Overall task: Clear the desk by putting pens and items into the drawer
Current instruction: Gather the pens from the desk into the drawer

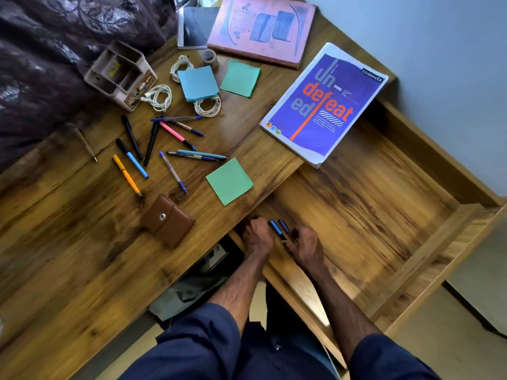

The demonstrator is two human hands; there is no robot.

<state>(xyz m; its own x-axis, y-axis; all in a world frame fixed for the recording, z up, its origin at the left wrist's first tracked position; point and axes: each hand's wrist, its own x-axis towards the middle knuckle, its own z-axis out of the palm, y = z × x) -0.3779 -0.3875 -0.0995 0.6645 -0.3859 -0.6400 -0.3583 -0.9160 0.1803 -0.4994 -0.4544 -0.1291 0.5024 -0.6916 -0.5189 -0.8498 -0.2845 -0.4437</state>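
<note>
Nearest, two bare forearms reach into the open drawer (370, 187), which is pulled out to the right of the desk (68, 256). The left hand (258, 234) sits curled in the drawer's near corner; whether it holds anything cannot be told. The right hand (303, 246) has its fingertips at the near ends of two pens lying side by side on the drawer floor between the hands, a blue pen (275, 227) and a dark purple pen (284, 225); pinching or merely touching, the blur does not show. On the desk, one brown snap pouch (167, 220) lies closest. Past it lie one green note pad (230, 181) and eleven loose pens, among them a yellow pen (127, 175) and a pink pen (177, 135). Farther on are two more pads, one blue pad (198, 83) and one green (240, 78), three coiled white cables (159, 97), one tape roll (210, 58) and one desk organizer (120, 74). Farthest lie three notebooks; the blue notebook (323, 102) overhangs the drawer.
</note>
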